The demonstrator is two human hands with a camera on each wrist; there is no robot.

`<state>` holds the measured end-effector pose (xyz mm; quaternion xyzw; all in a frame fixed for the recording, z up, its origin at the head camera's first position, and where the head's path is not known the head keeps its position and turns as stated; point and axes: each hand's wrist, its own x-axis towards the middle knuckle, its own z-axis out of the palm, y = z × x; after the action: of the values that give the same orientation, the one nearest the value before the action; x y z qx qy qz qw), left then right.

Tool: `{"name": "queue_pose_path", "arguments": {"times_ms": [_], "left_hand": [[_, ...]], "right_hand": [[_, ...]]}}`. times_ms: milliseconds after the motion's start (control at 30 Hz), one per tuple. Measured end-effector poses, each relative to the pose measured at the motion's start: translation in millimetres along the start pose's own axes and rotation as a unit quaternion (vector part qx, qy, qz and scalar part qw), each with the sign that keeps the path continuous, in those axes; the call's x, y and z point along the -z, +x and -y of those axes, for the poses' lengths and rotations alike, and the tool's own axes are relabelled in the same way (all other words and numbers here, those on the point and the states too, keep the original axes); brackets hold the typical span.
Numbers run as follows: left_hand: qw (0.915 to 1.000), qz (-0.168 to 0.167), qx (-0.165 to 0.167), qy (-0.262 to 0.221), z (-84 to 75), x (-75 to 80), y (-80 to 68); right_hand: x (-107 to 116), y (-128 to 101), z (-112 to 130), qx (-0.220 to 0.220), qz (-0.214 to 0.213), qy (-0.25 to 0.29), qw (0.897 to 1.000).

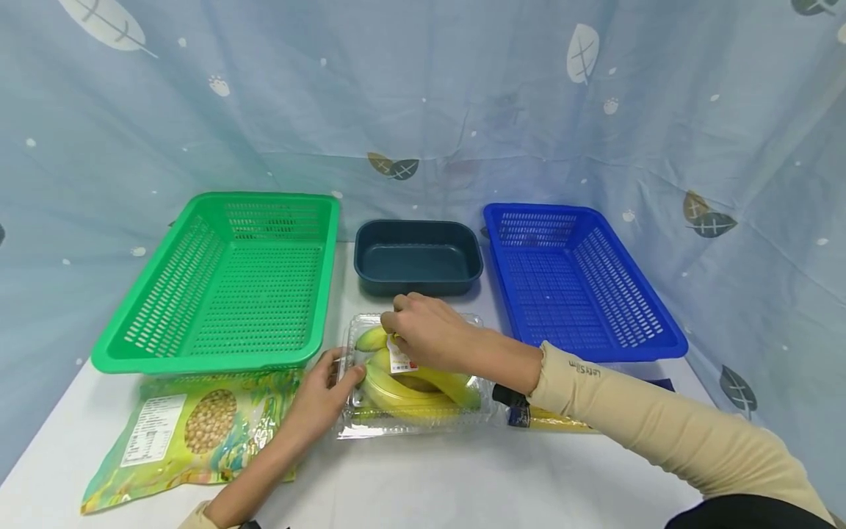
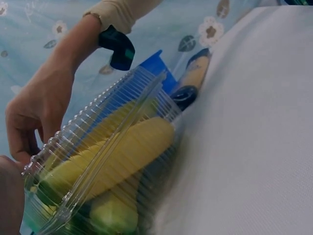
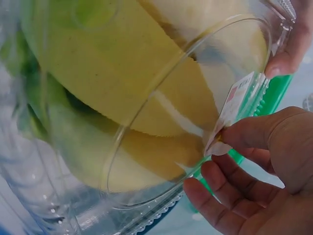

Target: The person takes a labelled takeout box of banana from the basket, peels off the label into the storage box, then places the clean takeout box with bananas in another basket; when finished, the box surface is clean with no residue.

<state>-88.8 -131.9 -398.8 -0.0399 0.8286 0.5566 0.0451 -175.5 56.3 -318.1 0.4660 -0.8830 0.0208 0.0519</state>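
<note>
A clear plastic clamshell box point(image 1: 353, 426) of yellow-green bananas point(image 1: 403, 400) stands at the middle of the table, its lid down. My left hand point(image 1: 320, 400) grips the box's left side, thumb on the lid edge. My right hand point(image 1: 432, 334) reaches over the lid and pinches a white label point(image 1: 401, 358) with red print. In the right wrist view, the thumb and forefinger of my right hand point(image 3: 254, 171) hold one end of the label point(image 3: 234, 105), while its other end lies along the lid.
A green basket point(image 1: 211, 360) stands back left, a dark teal bin point(image 1: 416, 285) behind the box, and a blue basket point(image 1: 595, 353) back right. A bag of round, pale beans point(image 1: 211, 422) lies front left. My right forearm partly covers a yellow and dark blue packet point(image 1: 551, 420).
</note>
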Motion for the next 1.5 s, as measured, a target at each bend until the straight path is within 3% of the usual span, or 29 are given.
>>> {"name": "queue_pose_path", "arguments": {"times_ms": [167,400,633,1267,1500], "left_hand": [[1.0000,-0.001,0.000,0.002,0.6,-1.1,-0.3],[1.0000,0.004,0.001,-0.002,2.9,-3.2,0.2],[0.9999,0.007,0.002,-0.011,2.4,-2.0,-0.4],[0.9998,0.016,-0.004,-0.011,3.7,1.3,-1.1],[0.9996,0.027,-0.008,-0.002,0.0,5.7,-20.4]], "right_hand": [[1,-2,-1,0.005,-0.008,0.017,1.000],[10,-14,-5,0.011,-0.038,0.102,0.994],[25,-28,-2,0.020,-0.055,0.144,0.988],[52,-47,3,0.021,-0.065,0.164,0.984],[65,-69,2,0.013,-0.081,0.161,0.984]]}}
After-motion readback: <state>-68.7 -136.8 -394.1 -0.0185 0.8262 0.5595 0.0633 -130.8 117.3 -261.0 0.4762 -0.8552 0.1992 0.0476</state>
